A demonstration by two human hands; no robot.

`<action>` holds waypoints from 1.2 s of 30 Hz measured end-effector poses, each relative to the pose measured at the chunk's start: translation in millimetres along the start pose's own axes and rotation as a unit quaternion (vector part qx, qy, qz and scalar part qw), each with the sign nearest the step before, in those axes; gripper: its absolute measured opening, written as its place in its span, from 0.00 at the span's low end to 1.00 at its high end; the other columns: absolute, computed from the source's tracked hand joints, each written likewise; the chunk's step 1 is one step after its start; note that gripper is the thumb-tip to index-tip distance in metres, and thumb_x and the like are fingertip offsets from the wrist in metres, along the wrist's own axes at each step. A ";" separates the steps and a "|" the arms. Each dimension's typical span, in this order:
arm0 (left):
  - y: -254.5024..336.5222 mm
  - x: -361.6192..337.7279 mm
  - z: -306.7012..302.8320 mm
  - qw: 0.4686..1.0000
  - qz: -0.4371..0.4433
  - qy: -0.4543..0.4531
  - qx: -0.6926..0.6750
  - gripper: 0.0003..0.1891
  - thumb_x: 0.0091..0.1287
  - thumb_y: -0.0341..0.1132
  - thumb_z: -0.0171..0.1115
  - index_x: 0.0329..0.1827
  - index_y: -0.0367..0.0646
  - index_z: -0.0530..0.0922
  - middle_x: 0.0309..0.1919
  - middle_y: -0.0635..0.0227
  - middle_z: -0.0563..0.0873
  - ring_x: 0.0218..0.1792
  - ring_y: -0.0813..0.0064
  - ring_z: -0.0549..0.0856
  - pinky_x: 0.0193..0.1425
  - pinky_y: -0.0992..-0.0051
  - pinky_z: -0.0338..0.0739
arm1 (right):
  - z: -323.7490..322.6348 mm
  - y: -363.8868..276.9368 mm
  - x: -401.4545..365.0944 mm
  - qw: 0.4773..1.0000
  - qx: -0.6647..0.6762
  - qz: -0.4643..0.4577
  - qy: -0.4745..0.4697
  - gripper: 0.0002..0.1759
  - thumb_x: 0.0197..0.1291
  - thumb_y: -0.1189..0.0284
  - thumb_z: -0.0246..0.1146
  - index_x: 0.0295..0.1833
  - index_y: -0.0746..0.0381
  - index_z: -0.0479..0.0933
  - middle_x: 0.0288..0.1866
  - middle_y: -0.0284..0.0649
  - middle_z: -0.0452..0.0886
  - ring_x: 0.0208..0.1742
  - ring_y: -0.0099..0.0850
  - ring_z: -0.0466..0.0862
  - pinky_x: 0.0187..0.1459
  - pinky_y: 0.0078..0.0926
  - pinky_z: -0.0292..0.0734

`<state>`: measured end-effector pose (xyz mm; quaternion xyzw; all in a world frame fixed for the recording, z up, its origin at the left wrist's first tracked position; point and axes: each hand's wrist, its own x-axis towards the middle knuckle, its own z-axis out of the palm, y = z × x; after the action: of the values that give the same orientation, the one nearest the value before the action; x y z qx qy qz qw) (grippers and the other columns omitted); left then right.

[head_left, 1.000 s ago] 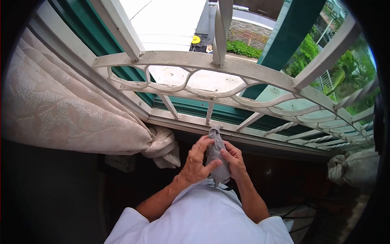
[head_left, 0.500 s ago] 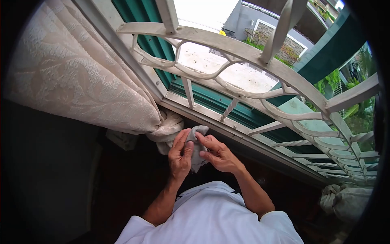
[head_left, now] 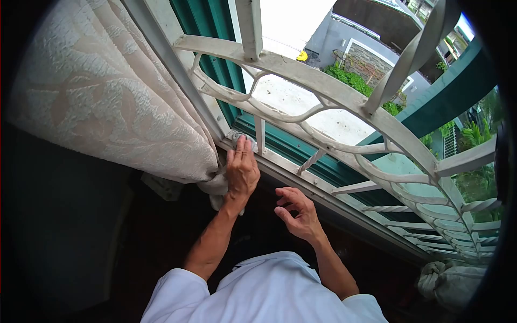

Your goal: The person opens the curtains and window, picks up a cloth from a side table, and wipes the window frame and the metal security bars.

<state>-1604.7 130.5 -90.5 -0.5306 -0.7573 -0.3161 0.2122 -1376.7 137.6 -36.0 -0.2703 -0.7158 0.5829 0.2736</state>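
Note:
My left hand (head_left: 242, 171) reaches to the lower left corner of the window frame (head_left: 285, 166). Under its fingertips is a bunched grey cloth (head_left: 234, 136), pressed against the frame and mostly covered by the fingers. My right hand (head_left: 298, 214) hovers in front of the sill with nothing in it, its fingers loosely curved and apart from the thumb. A pale patterned curtain (head_left: 118, 102), gathered at its lower end, hangs just left of my left hand.
A cream metal grille (head_left: 301, 70) with curved and twisted bars spans the window. Beyond it are green shutters (head_left: 207, 64) and an outdoor yard. Another gathered curtain (head_left: 455, 282) hangs at the lower right. Dark floor lies below.
Both hands were together on the cloth. My left hand has carried it up to the frame corner; my right hand has let go and moved slightly right and down. The view has shifted slightly.

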 end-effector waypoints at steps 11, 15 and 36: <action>-13.8 11.8 -15.0 0.990 0.020 -0.023 -0.139 0.15 0.65 0.21 0.62 0.56 0.30 0.83 0.56 0.44 0.87 0.49 0.44 0.87 0.52 0.56 0.81 | 7.7 10.6 13.6 1.000 -0.014 0.013 -0.008 0.20 0.62 0.80 0.69 0.60 0.69 0.81 0.57 0.46 0.83 0.41 0.29 0.88 0.41 0.23 0.87; -21.0 15.4 -3.9 0.998 -0.021 -0.048 -0.043 0.12 0.66 0.21 0.62 0.51 0.29 0.84 0.51 0.44 0.89 0.48 0.42 0.88 0.54 0.56 0.81 | 20.2 7.0 23.2 0.999 -0.027 0.021 -0.027 0.18 0.63 0.80 0.68 0.59 0.69 0.81 0.55 0.45 0.84 0.40 0.28 0.88 0.40 0.22 0.86; -68.0 29.6 -96.9 0.681 -0.165 -0.343 -0.626 0.33 0.59 0.23 0.52 0.72 0.32 0.75 0.77 0.55 0.73 0.74 0.67 0.73 0.76 0.71 0.65 | 126.5 -2.9 77.3 0.951 0.052 -0.116 0.283 0.28 0.60 0.83 0.68 0.68 0.66 0.77 0.55 0.49 0.83 0.53 0.41 0.86 0.57 0.33 0.81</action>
<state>-1680.1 66.0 -19.4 -0.4776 -0.4784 -0.5421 -0.4991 -1520.8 104.8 -48.8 -0.3245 -0.6039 0.4833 0.5445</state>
